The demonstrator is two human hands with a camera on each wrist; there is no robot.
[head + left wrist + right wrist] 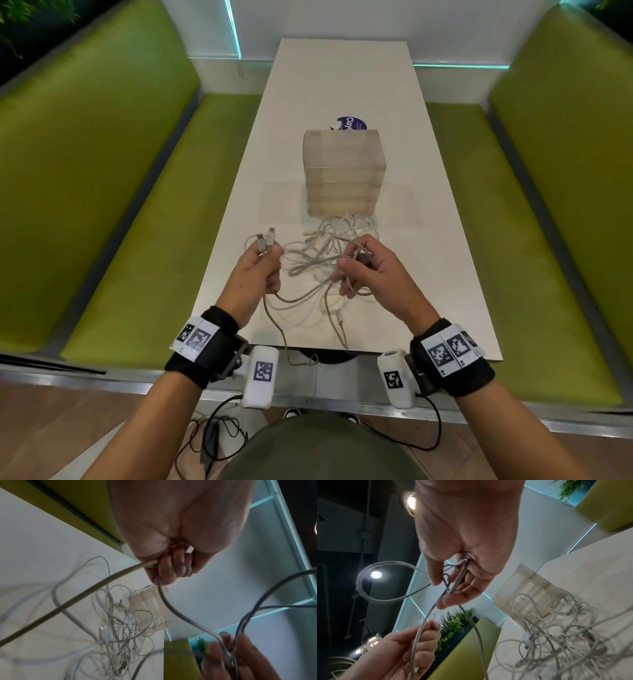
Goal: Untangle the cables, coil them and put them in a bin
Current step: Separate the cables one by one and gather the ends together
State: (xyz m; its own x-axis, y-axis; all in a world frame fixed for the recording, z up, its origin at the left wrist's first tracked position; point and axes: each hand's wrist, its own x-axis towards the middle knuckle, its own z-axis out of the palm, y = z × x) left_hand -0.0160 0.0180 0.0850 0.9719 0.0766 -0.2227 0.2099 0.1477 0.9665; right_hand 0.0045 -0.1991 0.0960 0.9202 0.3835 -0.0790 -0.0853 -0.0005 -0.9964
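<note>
A tangle of white and grey cables lies on the white table in front of a translucent bin. My left hand is raised above the table's near left side and grips a grey cable in its fist; two white plug ends stick up past its thumb. My right hand pinches a bunch of cable loops between thumb and fingers. A grey strand sags between both hands, and another hangs over the near edge.
Green padded benches flank the table on both sides. A round purple sticker shows behind the bin. Black wires lie on the floor by my feet. The table's far half holds nothing else.
</note>
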